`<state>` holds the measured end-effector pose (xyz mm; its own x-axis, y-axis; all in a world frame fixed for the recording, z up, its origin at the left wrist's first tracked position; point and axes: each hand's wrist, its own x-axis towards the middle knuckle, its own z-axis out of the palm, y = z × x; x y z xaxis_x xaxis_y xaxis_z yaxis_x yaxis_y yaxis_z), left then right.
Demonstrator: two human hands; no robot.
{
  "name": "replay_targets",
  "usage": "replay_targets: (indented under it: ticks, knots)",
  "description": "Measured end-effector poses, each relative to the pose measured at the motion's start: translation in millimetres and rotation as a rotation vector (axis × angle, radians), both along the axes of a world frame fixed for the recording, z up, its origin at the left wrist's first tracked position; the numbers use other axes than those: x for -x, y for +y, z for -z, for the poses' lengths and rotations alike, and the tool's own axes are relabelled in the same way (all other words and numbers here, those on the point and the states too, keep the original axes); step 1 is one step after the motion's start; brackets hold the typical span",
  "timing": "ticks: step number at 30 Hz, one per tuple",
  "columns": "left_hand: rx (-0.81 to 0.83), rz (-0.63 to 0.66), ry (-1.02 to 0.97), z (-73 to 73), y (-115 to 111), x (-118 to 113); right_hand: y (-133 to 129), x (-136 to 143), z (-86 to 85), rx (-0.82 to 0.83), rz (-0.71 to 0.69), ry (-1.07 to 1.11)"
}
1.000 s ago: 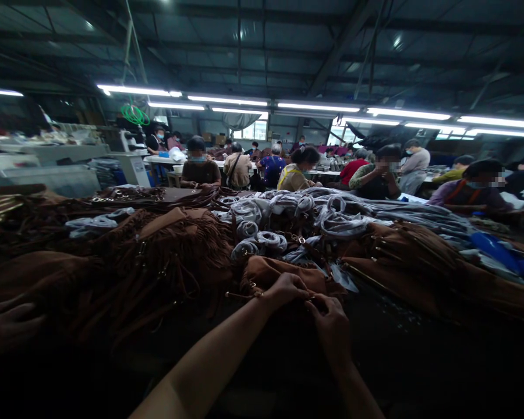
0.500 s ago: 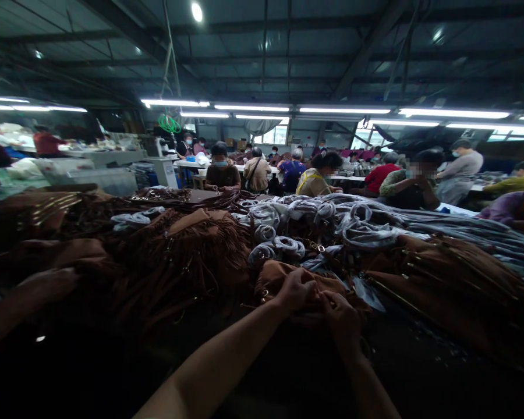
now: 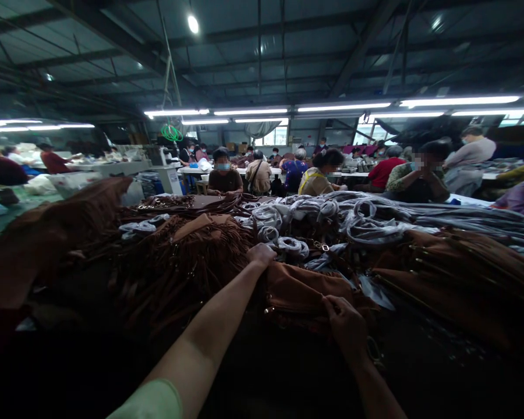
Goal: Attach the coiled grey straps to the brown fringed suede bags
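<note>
Your right hand (image 3: 347,326) pinches the edge of the brown bag (image 3: 303,288), below the middle of the frame. Your left hand (image 3: 262,254) is by the bag's upper left corner, its grip unclear; grey coils (image 3: 268,215) lie beyond.

A single head-worn camera looks forward and slightly down over the wearer's forearms (image 3: 220,317) and the tabletop (image 3: 408,343). The hands (image 3: 348,329) occupy the near lower centre; people (image 3: 318,183) lie farther off, beneath the ceiling (image 3: 305,55).
</note>
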<state>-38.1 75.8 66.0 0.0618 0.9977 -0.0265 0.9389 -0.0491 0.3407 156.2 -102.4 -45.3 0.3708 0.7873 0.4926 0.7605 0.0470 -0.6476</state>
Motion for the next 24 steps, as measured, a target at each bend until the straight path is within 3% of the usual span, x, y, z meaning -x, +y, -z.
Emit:
replay_targets:
  ticks: [3,5,8,11,14,16,21,24]
  knots:
    - [-0.103,0.01,-0.028,-1.7,-7,5,-1,-1,1.0,-0.002,-0.023,0.027]
    - [-0.261,0.081,-0.064,-8.7,-16,6,-2,-3,2.3,0.002,-0.033,0.043]
    - [-0.561,0.265,-0.088,-26.5,-41,-1,-1,-5,5.6,0.001,-0.038,0.055]
    - [-0.726,0.513,-0.049,-45.3,-71,-12,0,-6,8.6,-0.017,-0.041,0.046]
    - [-0.73,0.804,0.07,-52.4,-89,-18,1,-6,8.1,-0.035,-0.047,0.06]
    - [-0.695,0.912,0.131,-46.2,-88,-17,1,-6,5.3,-0.049,-0.073,0.083]
    - [-0.42,0.997,0.224,-10.2,-65,3,-2,-5,-3.0,0.0,-0.068,0.106]
    - [-0.353,0.972,0.215,-5.7,-59,10,-3,-5,-3.8,0.02,-0.065,0.103]
